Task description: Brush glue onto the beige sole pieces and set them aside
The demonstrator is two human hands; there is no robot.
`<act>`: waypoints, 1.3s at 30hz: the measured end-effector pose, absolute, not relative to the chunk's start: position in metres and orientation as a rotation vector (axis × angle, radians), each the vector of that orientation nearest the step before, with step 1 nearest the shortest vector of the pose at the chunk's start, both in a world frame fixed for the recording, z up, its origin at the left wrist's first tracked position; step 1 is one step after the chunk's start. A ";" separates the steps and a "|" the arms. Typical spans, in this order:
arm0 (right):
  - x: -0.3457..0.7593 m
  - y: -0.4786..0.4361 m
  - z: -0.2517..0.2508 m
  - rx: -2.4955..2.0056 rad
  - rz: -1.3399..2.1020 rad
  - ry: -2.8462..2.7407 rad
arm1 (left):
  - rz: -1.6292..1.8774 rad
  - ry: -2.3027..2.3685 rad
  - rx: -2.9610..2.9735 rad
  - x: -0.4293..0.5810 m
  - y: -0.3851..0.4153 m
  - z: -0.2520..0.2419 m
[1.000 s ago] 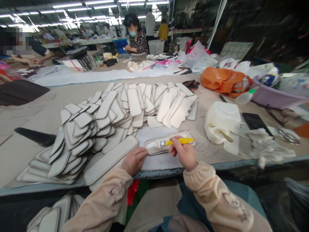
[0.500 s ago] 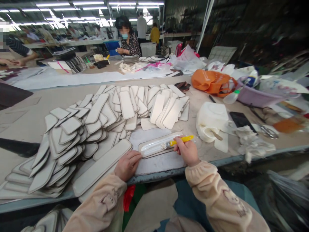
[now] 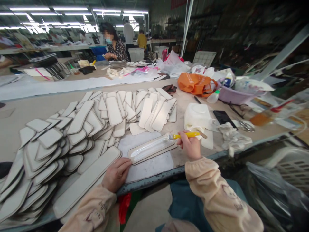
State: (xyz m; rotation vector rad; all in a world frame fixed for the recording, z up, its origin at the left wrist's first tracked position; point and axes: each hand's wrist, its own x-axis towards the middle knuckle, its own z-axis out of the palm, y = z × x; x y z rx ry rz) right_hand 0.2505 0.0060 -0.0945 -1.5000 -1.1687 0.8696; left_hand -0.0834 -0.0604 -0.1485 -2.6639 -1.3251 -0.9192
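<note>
In front of me a long, rounded white panel [image 3: 145,151] lies on a white sheet [image 3: 166,160], with wet, glossy white glue-like liquid along its face. My right hand [image 3: 189,145] is closed round the yellow handle of a paintbrush [image 3: 177,136], its bristles touching the panel toward the right end. At the panel's left end, my left hand [image 3: 117,172] has its fingers together, fingertips holding the edge down. Another long panel [image 3: 89,182] lies by the left hand, beside a large heap of similar shorter panels [image 3: 79,129].
Right of the panel stands a cut white plastic jug [image 3: 197,115] with a flat stick in it. Beyond are a phone [image 3: 224,118], scissors [image 3: 246,125], a crumpled cloth [image 3: 233,137], an orange bag [image 3: 194,83] and a purple basin [image 3: 238,93]. A masked co-worker [image 3: 115,45] sits across the table.
The brush has swept along the panel toward its right end, leaving more wet liquid behind it. My left hand stays at the panel's left end. The camera view has shifted right.
</note>
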 end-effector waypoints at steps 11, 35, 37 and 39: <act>0.257 0.013 -0.105 -1.658 0.644 -1.324 | -0.919 -1.352 -2.670 -0.085 -0.061 -0.150; 0.156 0.002 -0.115 -1.325 1.302 -1.298 | -0.931 -1.389 -2.677 -0.079 -0.064 -0.144; 0.176 0.008 -0.112 -1.411 1.219 -1.242 | -0.943 -1.385 -2.670 -0.080 -0.063 -0.144; 0.196 0.013 -0.110 -1.478 1.124 -1.199 | -0.945 -1.384 -2.667 -0.080 -0.063 -0.145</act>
